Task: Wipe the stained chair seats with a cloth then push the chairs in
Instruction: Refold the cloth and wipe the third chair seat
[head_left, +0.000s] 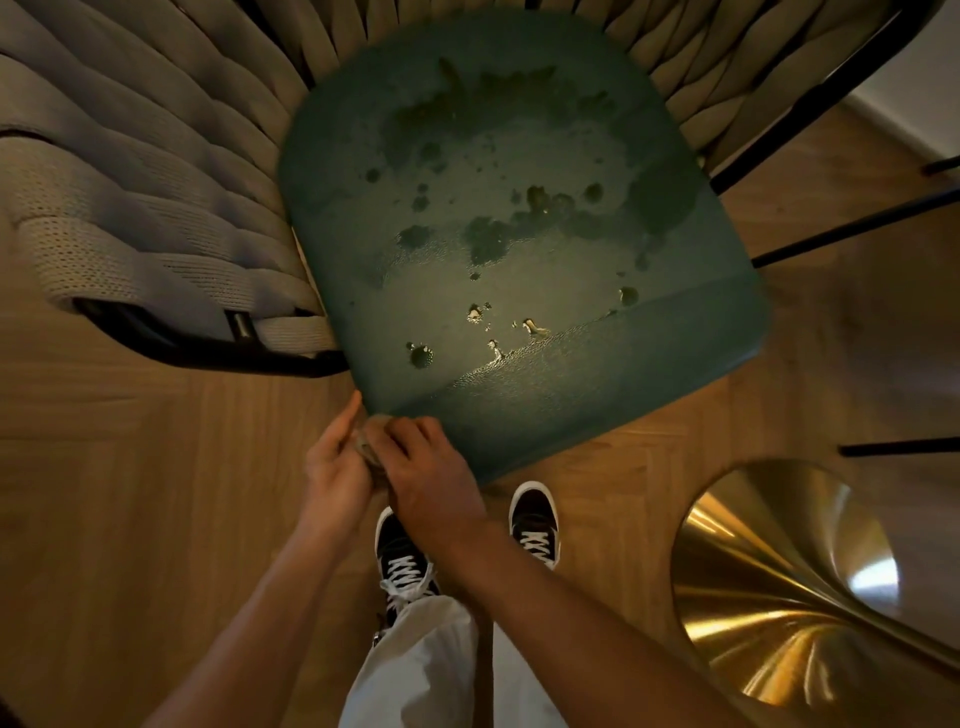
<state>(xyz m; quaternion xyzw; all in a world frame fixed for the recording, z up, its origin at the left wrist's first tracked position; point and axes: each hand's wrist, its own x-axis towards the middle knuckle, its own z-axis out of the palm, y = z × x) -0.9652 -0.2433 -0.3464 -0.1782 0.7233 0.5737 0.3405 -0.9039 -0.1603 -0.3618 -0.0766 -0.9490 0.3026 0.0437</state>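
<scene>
A single wide-angle view looks almost straight down from the person's head, close above the green chair seat (519, 249), which fills the upper middle. The wooden floor (130, 467) spreads below, with both shoes at the lower centre and straight lines bowing toward the edges.

Chair seat (519, 249) lies ahead on the floor (130, 467), stains (488, 239) across its middle. Woven chair back (130, 208) wraps its left and far sides. Both hands (384, 467) meet at the seat's near-left corner, possibly pinching a cloth (366, 448). Table base (789, 587) stands right; shoes (535, 522) just before the seat.
</scene>
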